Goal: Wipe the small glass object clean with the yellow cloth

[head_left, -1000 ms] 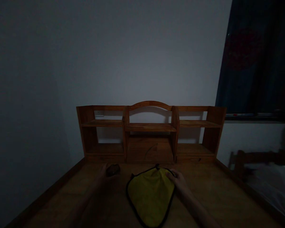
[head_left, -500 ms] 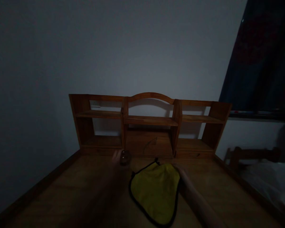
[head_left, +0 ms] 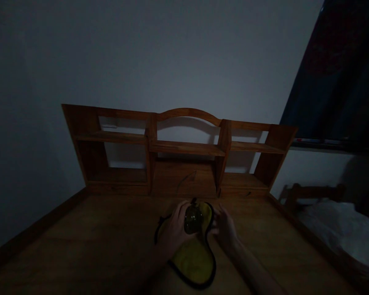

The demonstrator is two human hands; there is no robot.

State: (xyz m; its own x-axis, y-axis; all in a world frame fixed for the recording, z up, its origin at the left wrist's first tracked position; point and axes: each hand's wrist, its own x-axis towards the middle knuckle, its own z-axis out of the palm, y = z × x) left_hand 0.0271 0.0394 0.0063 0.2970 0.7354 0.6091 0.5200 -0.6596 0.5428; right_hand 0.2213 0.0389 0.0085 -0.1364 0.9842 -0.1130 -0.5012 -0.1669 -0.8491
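Note:
The room is very dim. A yellow cloth with a black edge (head_left: 193, 259) lies on the wooden desk (head_left: 95, 241) in front of me. My left hand (head_left: 174, 230) is closed round a small dark round object (head_left: 192, 219) and holds it over the far part of the cloth. My right hand (head_left: 225, 228) is at the cloth's right edge, fingers curled on the fabric and lifting it toward the object.
A wooden shelf unit (head_left: 184, 149) with several open compartments stands at the back of the desk against a pale wall. A dark curtain (head_left: 341, 73) hangs at the upper right. At the right, a wooden frame (head_left: 310, 192) and pale bedding (head_left: 341, 233).
My left hand carried the dark object from the desk's left onto the cloth. My right hand gathered the cloth's right edge inward. The camera view shifted left and down.

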